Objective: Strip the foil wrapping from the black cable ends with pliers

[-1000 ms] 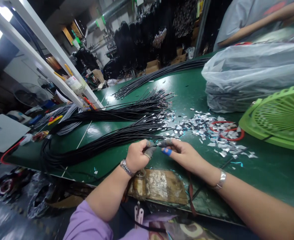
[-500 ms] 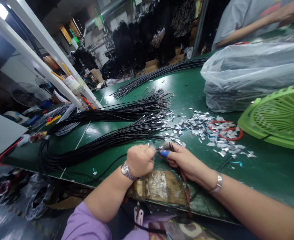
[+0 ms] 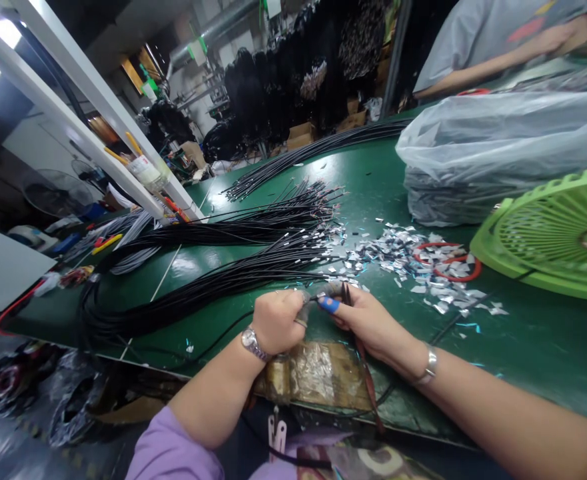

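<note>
My left hand (image 3: 279, 322) is closed around a black cable (image 3: 226, 331), which trails from the fist to the left. A short length of it spans the small gap to my right hand (image 3: 366, 322), whose thumb, wrapped in blue tape, pinches it near its end. Tucked in the right hand is a dark two-pointed tool (image 3: 346, 293), tips up; a reddish-brown strip hangs below the palm. Its kind is hidden by the fingers. Both hands are just above a tape-covered board (image 3: 326, 377) at the table's front edge. Beyond them lies a bundle of black cables (image 3: 213, 277) with silvery ends.
Foil scraps (image 3: 398, 250) and a red ring (image 3: 476, 270) lie on the green table (image 3: 538, 360). At right stand a green fan (image 3: 548, 233) and a plastic-bagged stack (image 3: 503, 153). More black cables (image 3: 253, 223) lie behind. A co-worker's arm (image 3: 488, 67) is at the far right.
Both hands stay almost in place, pinching the same cable, with the right thumb shifted very slightly. The view has moved a little, and the co-worker's arm has shifted left.
</note>
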`<action>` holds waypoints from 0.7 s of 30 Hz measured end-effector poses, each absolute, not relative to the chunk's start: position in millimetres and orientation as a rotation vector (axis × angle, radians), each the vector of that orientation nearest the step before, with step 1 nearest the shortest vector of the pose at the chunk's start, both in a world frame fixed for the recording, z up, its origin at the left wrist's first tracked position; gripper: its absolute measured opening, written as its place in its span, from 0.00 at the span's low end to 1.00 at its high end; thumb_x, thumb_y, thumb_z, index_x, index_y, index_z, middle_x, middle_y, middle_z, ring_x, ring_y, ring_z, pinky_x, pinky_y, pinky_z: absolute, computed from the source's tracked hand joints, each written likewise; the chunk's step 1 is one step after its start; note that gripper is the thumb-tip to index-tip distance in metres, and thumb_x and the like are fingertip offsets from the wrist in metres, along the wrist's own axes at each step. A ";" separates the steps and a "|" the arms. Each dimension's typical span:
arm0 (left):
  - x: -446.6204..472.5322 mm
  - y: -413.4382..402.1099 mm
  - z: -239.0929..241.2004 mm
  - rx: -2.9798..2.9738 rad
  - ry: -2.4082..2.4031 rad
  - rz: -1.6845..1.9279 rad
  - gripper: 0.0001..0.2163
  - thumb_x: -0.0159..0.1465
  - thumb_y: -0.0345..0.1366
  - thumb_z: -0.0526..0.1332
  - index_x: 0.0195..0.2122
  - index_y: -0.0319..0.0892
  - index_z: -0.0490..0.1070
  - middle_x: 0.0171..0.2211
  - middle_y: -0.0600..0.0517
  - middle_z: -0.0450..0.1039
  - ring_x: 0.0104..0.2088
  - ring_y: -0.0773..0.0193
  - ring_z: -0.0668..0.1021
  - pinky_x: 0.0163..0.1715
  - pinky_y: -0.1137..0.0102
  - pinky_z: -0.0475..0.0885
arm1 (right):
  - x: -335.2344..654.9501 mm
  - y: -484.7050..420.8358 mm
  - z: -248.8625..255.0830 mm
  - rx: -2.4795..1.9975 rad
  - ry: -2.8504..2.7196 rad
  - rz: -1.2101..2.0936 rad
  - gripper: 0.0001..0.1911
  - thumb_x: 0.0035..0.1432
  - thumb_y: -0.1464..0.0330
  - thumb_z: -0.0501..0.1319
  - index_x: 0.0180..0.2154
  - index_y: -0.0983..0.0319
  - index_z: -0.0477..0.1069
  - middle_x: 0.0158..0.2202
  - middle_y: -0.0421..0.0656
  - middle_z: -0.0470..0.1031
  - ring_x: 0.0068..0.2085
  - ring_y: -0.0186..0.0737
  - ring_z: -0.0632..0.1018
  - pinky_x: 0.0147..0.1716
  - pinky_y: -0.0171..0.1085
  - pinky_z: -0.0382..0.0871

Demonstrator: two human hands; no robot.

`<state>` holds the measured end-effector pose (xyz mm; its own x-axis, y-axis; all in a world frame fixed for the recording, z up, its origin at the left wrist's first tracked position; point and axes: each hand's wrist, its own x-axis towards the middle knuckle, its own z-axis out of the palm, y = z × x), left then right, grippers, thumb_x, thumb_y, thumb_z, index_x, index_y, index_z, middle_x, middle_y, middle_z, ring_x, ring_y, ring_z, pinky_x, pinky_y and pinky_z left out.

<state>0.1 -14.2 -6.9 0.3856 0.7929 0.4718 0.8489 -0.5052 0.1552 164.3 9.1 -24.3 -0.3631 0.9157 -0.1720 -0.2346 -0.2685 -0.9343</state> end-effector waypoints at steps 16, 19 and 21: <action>0.7 -0.9 -5.5 -2.815 -2.589 -1.596 0.20 0.53 0.53 0.62 0.31 0.39 0.66 0.25 0.52 0.73 0.20 0.71 0.73 0.19 0.77 0.65 | 167.6 17.4 -26.0 -1.015 -1.251 1.591 0.18 0.41 0.54 0.67 0.25 0.60 0.67 0.17 0.34 0.62 0.19 0.30 0.60 0.18 0.32 0.53; -8.6 4.8 -1.4 -3.201 -2.914 -1.306 0.24 0.51 0.59 0.59 0.29 0.39 0.65 0.20 0.53 0.71 0.14 0.72 0.70 0.11 0.78 0.59 | 173.4 20.2 -22.1 -0.937 -1.472 1.467 0.17 0.43 0.54 0.66 0.25 0.60 0.69 0.25 0.39 0.72 0.26 0.36 0.68 0.27 0.36 0.64; -13.7 8.1 -0.1 -3.501 -2.957 -1.007 0.27 0.49 0.61 0.61 0.28 0.38 0.66 0.20 0.51 0.72 0.14 0.71 0.71 0.10 0.78 0.58 | 176.4 21.8 -19.9 -0.875 -1.583 1.447 0.16 0.43 0.54 0.66 0.25 0.60 0.70 0.26 0.41 0.75 0.28 0.38 0.71 0.31 0.38 0.66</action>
<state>-13.7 8.1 -0.1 0.5476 0.6944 -0.4668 0.2652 0.3851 0.8840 176.4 21.8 -19.9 -0.4390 0.8922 0.1062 -0.0255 0.1058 -0.9941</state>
